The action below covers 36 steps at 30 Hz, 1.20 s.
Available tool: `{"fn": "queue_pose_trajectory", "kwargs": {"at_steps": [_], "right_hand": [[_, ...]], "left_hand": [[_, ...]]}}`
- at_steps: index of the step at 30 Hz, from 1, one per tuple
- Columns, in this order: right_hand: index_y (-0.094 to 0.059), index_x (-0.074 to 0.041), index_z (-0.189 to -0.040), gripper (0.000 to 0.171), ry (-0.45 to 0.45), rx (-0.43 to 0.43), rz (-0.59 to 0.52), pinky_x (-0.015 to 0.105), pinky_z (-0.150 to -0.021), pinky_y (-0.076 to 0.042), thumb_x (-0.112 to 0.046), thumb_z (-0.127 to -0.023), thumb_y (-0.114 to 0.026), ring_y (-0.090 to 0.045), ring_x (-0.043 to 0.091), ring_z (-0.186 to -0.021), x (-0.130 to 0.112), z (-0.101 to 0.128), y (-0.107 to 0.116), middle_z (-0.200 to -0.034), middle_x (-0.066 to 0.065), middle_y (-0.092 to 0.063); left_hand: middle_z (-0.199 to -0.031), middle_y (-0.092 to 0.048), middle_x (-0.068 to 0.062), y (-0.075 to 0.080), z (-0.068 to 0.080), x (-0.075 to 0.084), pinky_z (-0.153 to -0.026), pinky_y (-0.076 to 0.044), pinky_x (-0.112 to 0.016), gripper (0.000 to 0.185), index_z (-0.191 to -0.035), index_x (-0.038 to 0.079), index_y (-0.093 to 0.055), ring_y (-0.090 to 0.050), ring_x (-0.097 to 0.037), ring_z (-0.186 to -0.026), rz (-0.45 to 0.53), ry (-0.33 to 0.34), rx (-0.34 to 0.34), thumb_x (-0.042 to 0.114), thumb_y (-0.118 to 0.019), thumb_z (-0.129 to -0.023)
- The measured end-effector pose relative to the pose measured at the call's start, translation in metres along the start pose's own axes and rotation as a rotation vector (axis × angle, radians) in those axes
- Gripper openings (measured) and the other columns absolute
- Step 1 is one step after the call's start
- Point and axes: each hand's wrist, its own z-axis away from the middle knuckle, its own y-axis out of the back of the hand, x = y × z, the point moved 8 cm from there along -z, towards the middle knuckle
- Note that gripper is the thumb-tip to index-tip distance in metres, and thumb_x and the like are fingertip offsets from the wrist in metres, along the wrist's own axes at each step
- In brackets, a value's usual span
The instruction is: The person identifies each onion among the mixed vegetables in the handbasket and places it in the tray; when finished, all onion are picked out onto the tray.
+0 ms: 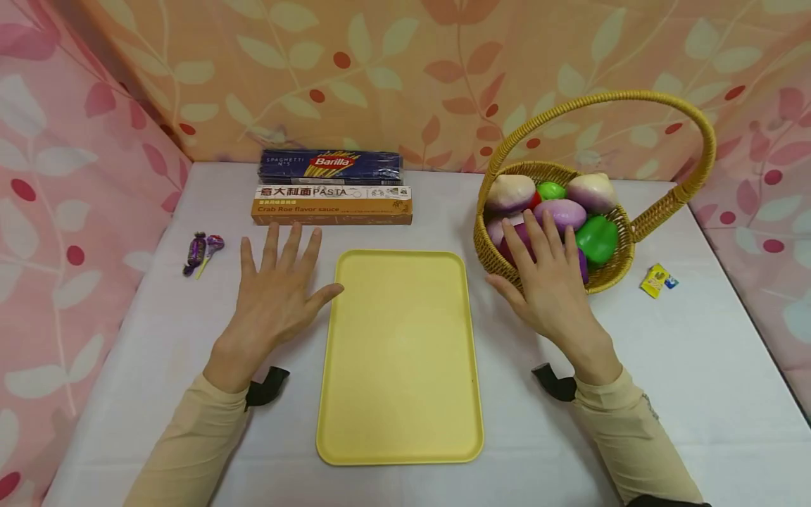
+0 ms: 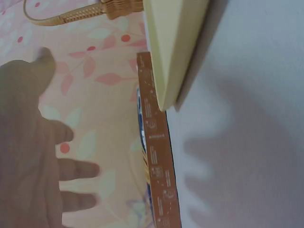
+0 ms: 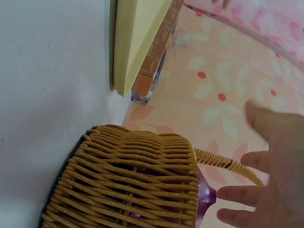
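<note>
My left hand [image 1: 275,282] hovers flat over the white table, fingers spread, just left of the empty yellow tray [image 1: 399,355]; it holds nothing. My right hand [image 1: 545,274] is open at the front rim of the wicker basket [image 1: 608,276], its fingertips reaching over the rim near a purple toy vegetable [image 1: 560,213]. The basket also holds white-purple turnips [image 1: 510,191] and a green pepper [image 1: 597,239]. In the left wrist view the hand [image 2: 33,152] is open above the tray [image 2: 173,47]. In the right wrist view the fingers [image 3: 266,190] are beside the basket [image 3: 128,180].
Two pasta boxes lie at the back: a blue Barilla box [image 1: 331,166] and an orange box [image 1: 331,205]. Wrapped purple sweets [image 1: 201,251] lie at the left, a yellow sachet [image 1: 657,280] at the right. Patterned cloth walls enclose the table [image 1: 697,380].
</note>
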Motion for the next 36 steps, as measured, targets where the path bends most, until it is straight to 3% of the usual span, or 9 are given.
{"fn": "queue_pose_trajectory", "kwargs": {"at_steps": [4,7,10,12,17,24,27,31,36], "right_hand": [[-0.052,-0.004,-0.137,0.057,0.002,0.182,-0.046,0.065,-0.11,-0.028,-0.026,-0.086,-0.068,-0.044,0.043,-0.132,0.005,-0.003,0.012,-0.137,0.026,-0.051],[-0.055,-0.003,-0.133,0.053,-0.027,0.231,-0.058,0.063,-0.106,-0.033,-0.024,-0.086,-0.067,-0.05,0.045,-0.122,0.015,-0.003,0.011,-0.132,0.027,-0.054],[-0.054,-0.005,-0.135,0.055,-0.066,0.2,-0.043,0.065,-0.106,-0.032,-0.028,-0.087,-0.068,-0.049,0.048,-0.121,0.025,-0.002,0.004,-0.134,0.028,-0.052],[-0.055,-0.006,-0.135,0.056,-0.081,0.169,-0.035,0.066,-0.106,-0.031,-0.03,-0.086,-0.069,-0.05,0.047,-0.122,0.03,-0.002,0.0,-0.133,0.028,-0.053],[-0.056,-0.007,-0.134,0.054,-0.102,0.112,-0.04,0.065,-0.107,-0.03,-0.028,-0.087,-0.07,-0.05,0.042,-0.124,0.035,-0.002,-0.004,-0.132,0.026,-0.055],[-0.054,-0.008,-0.137,0.057,-0.145,0.075,-0.069,0.065,-0.109,-0.028,-0.028,-0.086,-0.072,-0.051,0.04,-0.122,0.041,-0.003,-0.004,-0.129,0.026,-0.056],[-0.055,-0.007,-0.135,0.057,-0.122,0.101,-0.082,0.063,-0.107,-0.031,-0.027,-0.085,-0.074,-0.051,0.041,-0.118,0.04,-0.004,-0.002,-0.126,0.026,-0.056],[-0.06,-0.005,-0.128,0.058,-0.072,0.201,-0.114,0.058,-0.1,-0.037,-0.019,-0.076,-0.082,-0.052,0.042,-0.113,0.036,-0.005,0.008,-0.125,0.024,-0.057],[-0.061,-0.005,-0.127,0.062,0.005,0.28,-0.188,0.052,-0.1,-0.041,-0.019,-0.071,-0.085,-0.053,0.039,-0.117,0.012,-0.003,0.028,-0.128,0.022,-0.057]], "left_hand": [[-0.145,-0.047,-0.023,-0.004,-0.003,0.005,-0.108,-0.032,-0.062,0.067,-0.148,0.005,-0.038,-0.041,-0.044,-0.136,0.115,-0.028,-0.036,0.048,-0.049,-0.098],[-0.113,-0.066,-0.019,-0.011,-0.005,0.007,-0.084,-0.049,-0.05,0.046,-0.126,0.001,-0.058,-0.063,-0.036,-0.102,0.243,-0.028,-0.073,0.038,-0.053,-0.099],[-0.081,-0.062,-0.007,-0.021,-0.008,0.005,-0.065,-0.045,-0.036,0.029,-0.099,0.006,-0.064,-0.058,-0.022,-0.075,0.357,-0.011,-0.128,0.034,-0.055,-0.098],[-0.071,-0.053,-0.003,-0.029,-0.009,0.003,-0.06,-0.037,-0.031,0.025,-0.087,0.01,-0.06,-0.049,-0.018,-0.067,0.402,-0.009,-0.169,0.032,-0.056,-0.098],[-0.066,-0.046,0.0,-0.044,-0.012,-0.001,-0.06,-0.034,-0.029,0.028,-0.077,0.012,-0.053,-0.044,-0.015,-0.064,0.459,-0.022,-0.223,0.029,-0.056,-0.098],[-0.064,-0.042,0.0,-0.05,-0.014,-0.003,-0.06,-0.033,-0.029,0.028,-0.074,0.012,-0.051,-0.043,-0.015,-0.063,0.482,-0.039,-0.219,0.026,-0.058,-0.097],[-0.064,-0.042,0.0,-0.051,-0.014,-0.003,-0.061,-0.033,-0.029,0.027,-0.074,0.011,-0.051,-0.043,-0.015,-0.063,0.48,-0.045,-0.213,0.023,-0.059,-0.097],[-0.064,-0.042,0.0,-0.052,-0.014,-0.002,-0.061,-0.033,-0.029,0.025,-0.075,0.011,-0.052,-0.043,-0.015,-0.063,0.477,-0.043,-0.216,0.022,-0.059,-0.096],[-0.064,-0.043,0.0,-0.054,-0.014,-0.002,-0.061,-0.033,-0.029,0.025,-0.075,0.011,-0.052,-0.044,-0.015,-0.064,0.484,-0.04,-0.223,0.021,-0.058,-0.097]]}}
